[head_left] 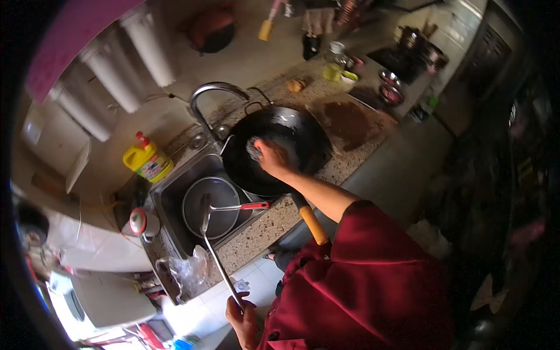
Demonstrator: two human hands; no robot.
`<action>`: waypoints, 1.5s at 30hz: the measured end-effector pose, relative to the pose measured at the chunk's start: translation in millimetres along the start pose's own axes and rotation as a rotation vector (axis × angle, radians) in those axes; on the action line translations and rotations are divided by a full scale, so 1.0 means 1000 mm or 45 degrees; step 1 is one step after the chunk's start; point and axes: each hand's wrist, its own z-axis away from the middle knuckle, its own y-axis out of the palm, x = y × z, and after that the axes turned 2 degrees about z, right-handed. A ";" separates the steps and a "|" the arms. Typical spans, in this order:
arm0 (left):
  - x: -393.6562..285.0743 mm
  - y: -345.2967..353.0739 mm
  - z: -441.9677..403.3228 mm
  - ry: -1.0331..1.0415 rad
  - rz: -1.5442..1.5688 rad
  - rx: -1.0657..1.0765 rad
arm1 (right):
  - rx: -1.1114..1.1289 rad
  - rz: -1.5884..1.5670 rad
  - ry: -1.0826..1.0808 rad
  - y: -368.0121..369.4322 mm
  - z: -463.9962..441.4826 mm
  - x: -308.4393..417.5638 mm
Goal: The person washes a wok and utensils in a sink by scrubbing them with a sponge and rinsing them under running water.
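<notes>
My right hand (273, 157) reaches into a large black wok (303, 137), its fingers closed on a grey steel wool scrubber (253, 149) pressed to the inner surface. The wok rests tilted across the sink's right side and the counter, its wooden handle (315, 226) pointing toward me. Down at the front, my left hand (244, 318) grips a long-handled metal cooking utensil (219, 262). Its head hangs over a round pan (195, 224) in the sink; I cannot tell whether it is a spatula or a ladle. A red-handled utensil (255, 206) lies across that pan.
A curved faucet (219, 87) stands behind the metal sink (169, 201). To its left is a yellow bottle (149, 160); a clear plastic bag (189, 268) lies at the front-left corner. Right of the wok are a cutting board (350, 122), a jar (333, 64) and a stove (396, 61).
</notes>
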 end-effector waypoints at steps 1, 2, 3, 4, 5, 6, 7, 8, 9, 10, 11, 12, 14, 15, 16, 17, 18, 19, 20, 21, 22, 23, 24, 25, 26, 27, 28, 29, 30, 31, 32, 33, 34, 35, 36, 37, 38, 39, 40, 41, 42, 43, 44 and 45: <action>-0.005 -0.009 -0.006 0.004 0.010 0.035 | -0.031 -0.052 -0.001 -0.003 -0.008 0.009; -0.002 -0.018 -0.015 0.034 -0.002 0.041 | -0.052 -0.051 0.024 0.001 -0.009 0.005; -0.005 -0.025 -0.026 0.123 -0.034 0.036 | -0.136 -0.001 0.057 0.013 -0.011 -0.004; -0.008 -0.033 -0.037 0.113 -0.035 0.077 | -0.203 0.044 0.085 0.028 -0.010 -0.012; -0.011 -0.040 -0.045 0.095 -0.029 0.086 | 0.051 0.345 0.247 0.045 -0.003 -0.029; -0.014 -0.044 -0.055 0.109 0.012 0.060 | 0.033 0.310 0.404 0.048 0.002 -0.034; -0.016 -0.056 -0.064 0.131 -0.050 0.119 | 0.048 0.259 0.524 0.058 0.000 -0.033; -0.018 -0.064 -0.069 0.135 -0.095 0.097 | 0.042 0.102 0.439 0.035 -0.007 0.008; -0.018 -0.074 -0.073 0.103 -0.093 0.081 | -0.070 -0.149 0.278 0.049 -0.016 0.010; -0.014 -0.085 -0.076 0.096 -0.124 0.097 | -0.003 -0.087 0.250 0.055 -0.015 0.015; -0.028 -0.097 -0.079 0.065 -0.206 0.115 | 0.113 -0.040 0.167 0.068 -0.025 0.030; -0.034 -0.109 -0.086 0.081 -0.215 0.109 | 0.187 -0.004 0.090 0.073 -0.030 0.052; -0.036 -0.127 -0.086 0.148 -0.234 0.050 | 0.310 -0.080 -0.082 0.100 -0.045 0.092; -0.031 -0.133 -0.086 0.172 -0.240 0.021 | 0.357 -0.181 -0.180 0.117 -0.052 0.114; -0.026 -0.142 -0.081 0.067 -0.203 0.012 | 0.401 -0.265 -0.217 0.134 -0.058 0.141; -0.027 -0.151 -0.079 0.069 -0.187 -0.012 | 0.399 -0.327 -0.366 0.161 -0.067 0.162; -0.030 -0.161 -0.078 0.042 -0.157 -0.022 | 0.413 -0.420 -0.424 0.184 -0.073 0.188; -0.027 -0.168 -0.077 0.014 -0.127 -0.034 | 0.402 -0.560 -0.545 0.212 -0.082 0.213; -0.024 -0.177 -0.075 0.035 -0.118 -0.096 | 0.302 -0.589 -0.691 0.244 -0.090 0.236; -0.019 -0.186 -0.072 0.016 -0.106 -0.104 | 0.388 -0.522 -0.685 0.267 -0.096 0.263; -0.015 -0.197 -0.071 0.006 -0.088 -0.131 | 0.406 -0.564 -0.767 0.288 -0.098 0.290; -0.011 -0.210 -0.074 0.011 -0.076 -0.158 | 0.421 -0.678 -0.807 0.315 -0.100 0.314; -0.002 -0.221 -0.073 -0.039 -0.082 -0.178 | 0.446 -0.691 -0.871 0.330 -0.099 0.338; 0.002 -0.232 -0.076 -0.027 -0.062 -0.191 | 0.502 -0.713 -0.946 0.347 -0.099 0.357; 0.004 -0.243 -0.077 0.011 -0.048 -0.216 | 0.579 -0.640 -0.990 0.359 -0.097 0.374; 0.005 -0.254 -0.078 0.047 -0.041 -0.248 | 0.653 -0.575 -1.034 0.371 -0.096 0.390; 0.011 -0.262 -0.078 0.061 -0.075 -0.276 | 0.691 -0.465 -1.134 0.387 -0.097 0.398; 0.016 -0.268 -0.078 0.051 -0.062 -0.299 | 0.711 -0.472 -1.152 0.398 -0.095 0.404; 0.019 -0.276 -0.076 0.020 -0.051 -0.306 | 0.769 -0.354 -1.184 0.407 -0.092 0.410; 0.022 -0.282 -0.075 -0.008 -0.037 -0.309 | 0.822 -0.228 -1.215 0.415 -0.090 0.413; 0.023 -0.287 -0.073 -0.051 -0.014 -0.304 | 0.898 -0.174 -1.175 0.423 -0.089 0.415; 0.025 -0.291 -0.073 -0.047 -0.010 -0.305 | 0.897 -0.169 -1.179 0.432 -0.087 0.419; 0.028 -0.293 -0.074 -0.056 0.000 -0.315 | 0.998 -0.095 -1.109 0.442 -0.086 0.419; 0.031 -0.294 -0.075 -0.061 0.009 -0.310 | 1.091 -0.013 -1.022 0.449 -0.085 0.415; 0.036 -0.295 -0.078 0.005 0.019 -0.317 | 1.140 0.024 -1.016 0.449 -0.084 0.421; 0.039 -0.297 -0.081 0.036 0.019 -0.254 | 1.202 -0.049 -1.027 0.446 -0.084 0.422; 0.040 -0.298 -0.085 0.057 -0.004 -0.287 | 1.198 -0.241 -1.024 0.447 -0.084 0.416; 0.039 -0.298 -0.091 0.082 -0.025 -0.303 | 1.089 -0.305 -1.026 0.438 -0.083 0.412; 0.033 -0.300 -0.097 0.051 -0.071 -0.274 | 1.119 -0.393 -0.824 0.420 -0.082 0.409; 0.026 -0.301 -0.103 -0.051 0.067 -0.241 | 1.124 -0.487 -0.615 0.392 -0.081 0.404; 0.027 -0.299 -0.110 -0.036 0.082 -0.221 | 1.048 -0.603 -0.555 0.359 -0.078 0.392; 0.028 -0.298 -0.117 -0.025 0.095 -0.195 | 0.958 -0.716 -0.500 0.325 -0.073 0.373; 0.030 -0.297 -0.125 -0.017 0.108 -0.155 | 0.846 -0.572 -0.447 0.292 -0.065 0.346; 0.015 -0.295 -0.133 -0.096 0.114 -0.112 | 0.750 -0.431 -0.397 0.260 -0.056 0.321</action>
